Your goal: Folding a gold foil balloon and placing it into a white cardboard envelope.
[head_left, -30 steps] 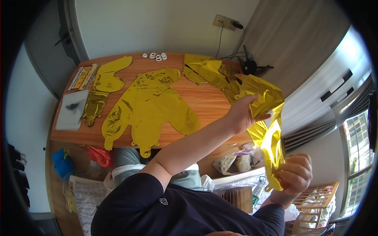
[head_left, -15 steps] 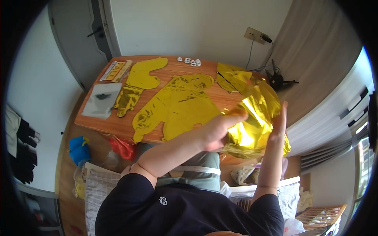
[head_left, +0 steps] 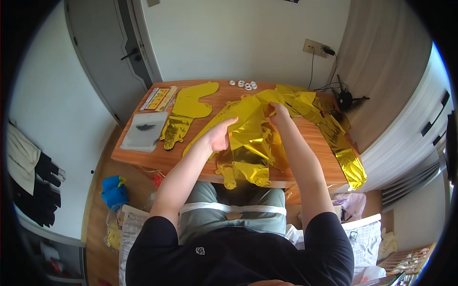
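Note:
In front of me I hold a flat, uninflated gold foil balloon (head_left: 248,138) between my two hands over the table. My left hand (head_left: 220,137) grips its left edge, thumb on top and the fingers partly behind the foil. My right hand (head_left: 278,113) pinches its upper right part. The lower end, with small tabs, hangs at the table's front edge. Beneath it lies another flat gold foil piece (head_left: 202,138), mostly covered. Farther left rests a separate curved gold foil balloon (head_left: 193,107). Long crumpled gold foil (head_left: 341,143) stretches down the table's right side.
On the wooden table (head_left: 317,162) are a clear plastic bag (head_left: 143,131), printed packets (head_left: 157,98) and several small white rolls (head_left: 248,86) at the back. A black device (head_left: 347,100) with cables stands at the far right. A blue bag (head_left: 113,192) sits on the floor left.
The bunched gold foil came down from the right to the table's middle and spread out. Both hands moved left with it. Foil now lies along the right edge, and the view shifted.

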The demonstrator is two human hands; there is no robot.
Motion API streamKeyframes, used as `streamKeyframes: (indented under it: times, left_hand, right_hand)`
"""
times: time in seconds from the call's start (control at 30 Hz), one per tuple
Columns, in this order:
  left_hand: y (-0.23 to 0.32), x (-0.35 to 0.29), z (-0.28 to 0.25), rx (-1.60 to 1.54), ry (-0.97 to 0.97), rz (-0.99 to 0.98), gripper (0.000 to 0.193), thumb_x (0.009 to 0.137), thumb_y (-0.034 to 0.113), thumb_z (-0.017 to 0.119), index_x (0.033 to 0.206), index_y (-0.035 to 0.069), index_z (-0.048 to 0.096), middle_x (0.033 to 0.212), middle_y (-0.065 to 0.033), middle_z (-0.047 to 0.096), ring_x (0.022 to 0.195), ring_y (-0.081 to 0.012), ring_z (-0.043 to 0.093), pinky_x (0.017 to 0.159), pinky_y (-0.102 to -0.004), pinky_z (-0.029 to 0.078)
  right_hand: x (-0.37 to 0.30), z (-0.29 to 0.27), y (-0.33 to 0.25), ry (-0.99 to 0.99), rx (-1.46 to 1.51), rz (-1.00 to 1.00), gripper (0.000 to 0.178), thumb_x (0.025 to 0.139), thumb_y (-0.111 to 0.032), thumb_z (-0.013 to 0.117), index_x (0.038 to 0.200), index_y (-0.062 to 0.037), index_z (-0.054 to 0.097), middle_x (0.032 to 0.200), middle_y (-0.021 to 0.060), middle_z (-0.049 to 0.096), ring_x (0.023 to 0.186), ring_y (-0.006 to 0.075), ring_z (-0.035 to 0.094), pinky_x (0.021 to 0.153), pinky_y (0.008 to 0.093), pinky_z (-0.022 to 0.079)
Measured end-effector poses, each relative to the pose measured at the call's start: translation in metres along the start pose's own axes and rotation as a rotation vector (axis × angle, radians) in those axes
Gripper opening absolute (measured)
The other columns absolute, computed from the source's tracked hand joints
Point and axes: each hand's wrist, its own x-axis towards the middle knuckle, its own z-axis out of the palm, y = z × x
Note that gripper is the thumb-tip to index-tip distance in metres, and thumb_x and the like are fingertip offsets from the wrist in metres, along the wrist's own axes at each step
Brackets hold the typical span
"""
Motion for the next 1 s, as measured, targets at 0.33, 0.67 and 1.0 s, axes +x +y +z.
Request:
streamKeyframes:
  times: [0.33, 0.67, 1.0]
  left_hand:
    - [0.005, -0.013, -0.035, 0.353, 0.420, 0.207, 0.088, 0.101, 0.009, 0.067, 0.170, 0.017, 0.013, 0.169, -0.0243, 0.028, 0.154, -0.0295, 0.035, 0.119, -0.0430, 0.036]
    - [-0.003, 0.002, -0.047, 0.512, 0.382, 0.170, 0.090, 0.095, 0.013, 0.075, 0.166, -0.001, 0.021, 0.163, -0.0202, 0.040, 0.120, -0.0213, 0.063, 0.086, -0.0336, 0.057]
    - [0.063, 0.051, -0.052, 0.553, 0.495, -0.083, 0.054, 0.087, 0.012, 0.085, 0.135, 0.004, 0.061, 0.130, -0.0078, 0.064, 0.103, -0.0176, 0.066, 0.084, -0.0282, 0.059]
  right_hand:
    - [0.007, 0.003, 0.014, 0.120, -0.341, -0.098, 0.040, 0.101, -0.012, 0.067, 0.137, -0.0049, 0.053, 0.122, 0.0107, 0.067, 0.112, 0.0278, 0.067, 0.086, 0.0449, 0.060]
    - [-0.115, -0.038, 0.032, -0.308, -1.961, -0.549, 0.025, 0.093, -0.029, 0.069, 0.109, -0.0105, 0.077, 0.122, 0.0118, 0.070, 0.119, 0.0321, 0.062, 0.105, 0.0478, 0.048]
    - [-0.122, -0.067, 0.021, -0.542, -1.925, -0.861, 0.028, 0.099, -0.028, 0.065, 0.120, -0.0154, 0.076, 0.127, 0.0048, 0.070, 0.125, 0.0289, 0.061, 0.109, 0.0480, 0.043]
